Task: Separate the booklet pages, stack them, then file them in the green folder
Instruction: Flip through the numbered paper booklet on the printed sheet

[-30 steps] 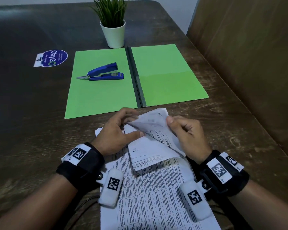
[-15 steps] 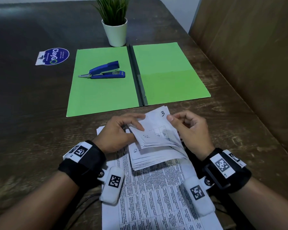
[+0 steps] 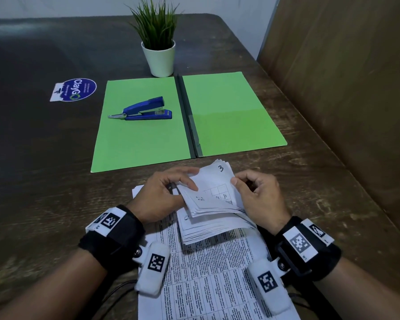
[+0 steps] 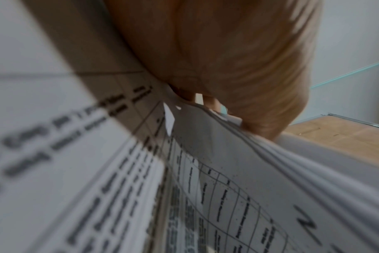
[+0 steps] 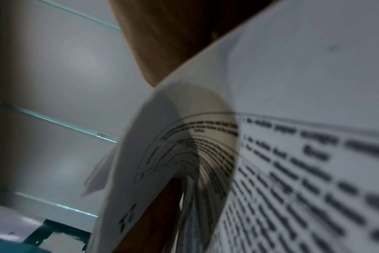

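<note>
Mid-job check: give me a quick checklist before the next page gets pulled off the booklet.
1. Left hand has a grip on the white printed booklet: ok.
2. Right hand pinches the booklet's right edge: ok.
3. Loose printed sheets lie flat under the booklet to take the next page: ok.
4. Open green paper folder lies ready beyond the hands: ok.
5. Folder free of objects: not ok, blue metal stapler sits on its left half.
6. Binding staple removed: cannot tell.

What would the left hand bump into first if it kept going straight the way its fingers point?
Probably the right hand: the left hand points across the booklet pages both hold. Depth is unclear.
</note>
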The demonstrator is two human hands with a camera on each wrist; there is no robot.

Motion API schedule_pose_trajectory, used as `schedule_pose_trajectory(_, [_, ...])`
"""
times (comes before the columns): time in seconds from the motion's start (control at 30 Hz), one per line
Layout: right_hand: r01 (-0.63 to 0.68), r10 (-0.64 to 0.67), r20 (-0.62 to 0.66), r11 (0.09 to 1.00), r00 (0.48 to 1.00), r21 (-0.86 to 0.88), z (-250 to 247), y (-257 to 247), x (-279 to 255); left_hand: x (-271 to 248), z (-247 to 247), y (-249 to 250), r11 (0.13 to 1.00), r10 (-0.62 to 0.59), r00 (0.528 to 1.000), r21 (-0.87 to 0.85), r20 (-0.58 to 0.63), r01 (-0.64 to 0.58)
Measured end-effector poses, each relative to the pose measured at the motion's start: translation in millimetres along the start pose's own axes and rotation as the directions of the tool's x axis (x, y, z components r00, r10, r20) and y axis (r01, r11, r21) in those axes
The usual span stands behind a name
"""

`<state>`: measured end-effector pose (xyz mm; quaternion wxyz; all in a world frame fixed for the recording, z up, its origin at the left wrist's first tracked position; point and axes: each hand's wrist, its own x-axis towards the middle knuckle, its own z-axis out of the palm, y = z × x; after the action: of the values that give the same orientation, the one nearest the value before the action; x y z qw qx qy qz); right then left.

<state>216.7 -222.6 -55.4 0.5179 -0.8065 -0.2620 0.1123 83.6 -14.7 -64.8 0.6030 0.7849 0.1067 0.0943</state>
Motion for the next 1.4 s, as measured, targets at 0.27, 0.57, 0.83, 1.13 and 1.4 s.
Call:
schedule_pose_trajectory(0.27, [0.122, -0.12, -0.053, 0.992, 0.991, 0.033, 1.1, -1.6, -2.4, -0.1, 1.4, 2.7, 0.999, -0.001, 0.999, -0.035, -0.033, 0.0])
schedule_pose_trajectory(0.57, [0.09, -0.125, 0.183, 0.977, 0.975, 0.191, 3.3, -0.4, -3.9, 0.2, 4.4, 3.4, 1.0, -0.009, 0.998, -0.006, -0.064, 0.008])
schedule_pose_trajectory(0.83, [-0.017, 0.023, -0.014, 0.94, 1.0, 0.341, 3.7, -1.3, -1.3, -0.9, 3.2, 3.6, 0.999, -0.025, 0.999, -0.036, -0.024, 0.024])
schedule_pose_trajectory(1.13, [-0.073, 0.076, -0.017, 0.99, 0.997, 0.118, 3.1, 0.1, 0.8, -0.1, 0.8, 0.0, 0.999, -0.005, 1.0, -0.046, -0.008, 0.005])
schedule_pose_trajectory(1.4, [-0.024, 0.025, -0.042, 1.0, 0.999, 0.014, 1.4, -0.6, 0.2, 0.5, 0.2, -5.3, 0.999, -0.006, 1.0, -0.033, -0.009, 0.006])
